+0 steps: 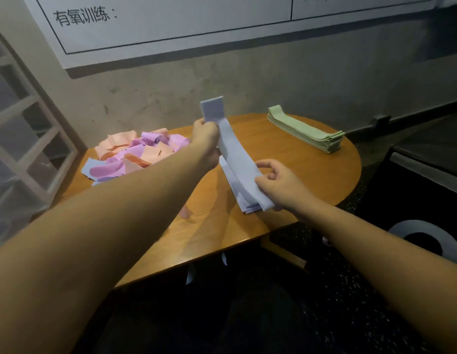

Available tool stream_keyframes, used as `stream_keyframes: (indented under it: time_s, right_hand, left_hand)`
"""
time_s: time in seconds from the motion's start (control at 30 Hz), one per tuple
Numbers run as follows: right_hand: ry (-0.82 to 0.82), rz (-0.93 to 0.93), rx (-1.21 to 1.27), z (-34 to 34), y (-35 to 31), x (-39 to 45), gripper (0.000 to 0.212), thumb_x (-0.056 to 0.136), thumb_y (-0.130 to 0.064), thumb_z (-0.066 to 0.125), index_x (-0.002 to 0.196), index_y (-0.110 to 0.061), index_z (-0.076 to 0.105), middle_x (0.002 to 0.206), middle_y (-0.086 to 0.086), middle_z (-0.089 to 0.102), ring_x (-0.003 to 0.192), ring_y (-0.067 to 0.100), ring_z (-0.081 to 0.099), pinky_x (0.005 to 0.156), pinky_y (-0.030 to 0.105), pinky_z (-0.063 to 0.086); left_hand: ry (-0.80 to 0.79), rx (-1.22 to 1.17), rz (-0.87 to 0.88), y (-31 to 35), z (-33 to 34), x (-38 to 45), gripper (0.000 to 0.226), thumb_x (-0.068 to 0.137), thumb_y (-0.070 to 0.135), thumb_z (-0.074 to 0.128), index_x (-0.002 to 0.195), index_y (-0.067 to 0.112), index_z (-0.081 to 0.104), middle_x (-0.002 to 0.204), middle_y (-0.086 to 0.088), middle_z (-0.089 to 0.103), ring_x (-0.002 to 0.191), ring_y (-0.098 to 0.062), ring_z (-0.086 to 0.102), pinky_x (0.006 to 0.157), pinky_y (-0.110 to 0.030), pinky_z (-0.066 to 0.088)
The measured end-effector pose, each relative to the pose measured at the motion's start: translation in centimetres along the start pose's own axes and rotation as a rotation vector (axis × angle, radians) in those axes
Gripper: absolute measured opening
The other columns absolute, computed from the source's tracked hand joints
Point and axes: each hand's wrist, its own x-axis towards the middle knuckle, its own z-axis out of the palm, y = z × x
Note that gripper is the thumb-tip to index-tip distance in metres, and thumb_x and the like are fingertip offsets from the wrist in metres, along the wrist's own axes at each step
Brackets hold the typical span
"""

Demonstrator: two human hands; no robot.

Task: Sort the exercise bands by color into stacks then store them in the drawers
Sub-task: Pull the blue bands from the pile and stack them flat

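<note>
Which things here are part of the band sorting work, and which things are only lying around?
Part of the job:
- blue band, held by left hand and right hand
- blue stack under it
- green stack
- mixed pile of pink, orange, purple and blue bands
- table

Only lying around:
- wall chart
- white frame
- round white object on floor

1. A gym or fitness studio back room, by the look of it: a large white chart (171, 24) on the wall is headed in Chinese "有氧训练" (aerobic training).
2. Exercise bands lie on the wooden worktop (294, 159): a neat green stack (305, 129) and a loose pink, peach and purple pile (135, 154).
3. The wall (273, 83) is bare, scuffed grey plaster; the floor (311, 290) is dark and speckled.
4. A white-framed glass rack (28, 139) stands at the left.
</note>
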Motion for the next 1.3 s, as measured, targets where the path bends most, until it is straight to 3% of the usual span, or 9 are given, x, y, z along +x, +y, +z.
stream_keyframes:
  time_s: [0.17, 0.27, 0.37, 0.5, 0.57, 0.7, 0.87, 1.07, 1.3]
  right_hand:
    - [0.084, -0.028, -0.018, -0.8, 0.4, 1.2, 0.022, 0.094, -0.012, 0.054, 0.113, -0.022, 0.062, 0.070, 0.002, 0.049, 0.053, 0.013, 0.045, 0.038, 0.020, 0.036]
    - [0.022, 0.025, 0.042, -0.6, 0.5, 1.9, 0.025, 0.094, -0.008, 0.055, 0.112, -0.015, 0.071, 0.077, 0.007, 0.056, 0.050, 0.012, 0.047, 0.040, 0.022, 0.041]
    - [-0.039, 0.056, 0.058, -0.5, 0.6, 2.7, 0.023, 0.092, -0.011, 0.062, 0.110, -0.018, 0.075, 0.089, 0.012, 0.069, 0.067, 0.014, 0.055, 0.056, 0.030, 0.048]
    - [-0.128, 0.088, 0.105, -0.6, 0.9, 4.0, 0.027, 0.092, -0.011, 0.069, 0.119, -0.015, 0.070, 0.081, 0.007, 0.053, 0.069, 0.016, 0.048, 0.051, 0.020, 0.039]
    - [-0.163, 0.096, 0.118, -0.5, 1.0, 4.6, 0.032, 0.091, -0.012, 0.071, 0.122, -0.017, 0.066, 0.075, 0.006, 0.050, 0.063, 0.016, 0.047, 0.047, 0.019, 0.038]
    - [-0.190, 0.095, 0.033, -0.4, 1.3, 6.2, 0.028, 0.091, -0.016, 0.072, 0.119, -0.016, 0.070, 0.072, 0.001, 0.053, 0.057, 0.012, 0.048, 0.046, 0.018, 0.039]
    - [-0.231, 0.132, -0.045, -0.4, 2.2, 7.0, 0.023, 0.091, -0.020, 0.074, 0.114, -0.016, 0.072, 0.068, 0.001, 0.059, 0.043, 0.016, 0.052, 0.043, 0.025, 0.045]
    - [-0.205, 0.033, -0.283, -0.2, 3.4, 7.6, 0.034, 0.088, -0.025, 0.075, 0.121, -0.026, 0.066, 0.063, -0.007, 0.058, 0.048, 0.004, 0.052, 0.054, 0.021, 0.043]
    - [-0.211, -0.044, -0.474, -0.1, 4.1, 7.1, 0.025, 0.091, -0.040, 0.069, 0.115, -0.034, 0.069, 0.074, -0.010, 0.058, 0.073, 0.005, 0.055, 0.071, 0.028, 0.046]
  left_hand:
    - [-0.087, 0.091, -0.076, -2.1, 0.2, 2.9, 0.041, 0.089, 0.001, 0.044, 0.127, 0.015, 0.055, 0.119, -0.013, 0.067, 0.106, -0.029, 0.068, 0.060, -0.031, 0.053]
    - [-0.069, 0.164, -0.052, -2.8, -0.2, 4.5, 0.039, 0.093, 0.003, 0.044, 0.130, 0.015, 0.051, 0.118, -0.010, 0.066, 0.107, -0.028, 0.066, 0.066, -0.034, 0.056]
    - [-0.053, 0.216, -0.030, -4.3, -0.6, 6.9, 0.035, 0.092, 0.001, 0.043, 0.123, 0.013, 0.052, 0.115, -0.018, 0.066, 0.109, -0.036, 0.066, 0.075, -0.041, 0.057]
    - [0.000, 0.245, -0.030, -5.9, -0.8, 9.6, 0.025, 0.098, 0.004, 0.050, 0.119, 0.018, 0.050, 0.098, -0.006, 0.062, 0.093, -0.022, 0.065, 0.081, -0.038, 0.058]
    - [0.008, 0.270, -0.021, -6.7, -0.8, 10.6, 0.031, 0.097, 0.008, 0.056, 0.126, 0.019, 0.049, 0.090, -0.003, 0.058, 0.077, -0.017, 0.060, 0.075, -0.034, 0.057]
    - [0.011, 0.412, -0.034, -7.8, -1.2, 12.1, 0.034, 0.097, 0.019, 0.061, 0.129, 0.020, 0.050, 0.091, -0.009, 0.064, 0.062, -0.018, 0.059, 0.041, -0.023, 0.046]
    - [-0.023, 0.545, 0.043, -8.4, -1.0, 12.8, 0.032, 0.096, 0.024, 0.066, 0.124, 0.019, 0.052, 0.096, -0.009, 0.067, 0.062, -0.020, 0.063, 0.041, -0.024, 0.047]
    - [-0.001, 0.686, 0.169, -10.0, -1.1, 13.3, 0.018, 0.095, 0.026, 0.066, 0.110, 0.018, 0.060, 0.097, 0.002, 0.063, 0.092, -0.020, 0.064, 0.083, -0.038, 0.056]
    - [0.022, 0.789, 0.205, -10.2, -1.4, 13.7, 0.016, 0.096, 0.027, 0.065, 0.110, 0.019, 0.060, 0.105, -0.002, 0.064, 0.083, -0.013, 0.059, 0.083, -0.039, 0.057]
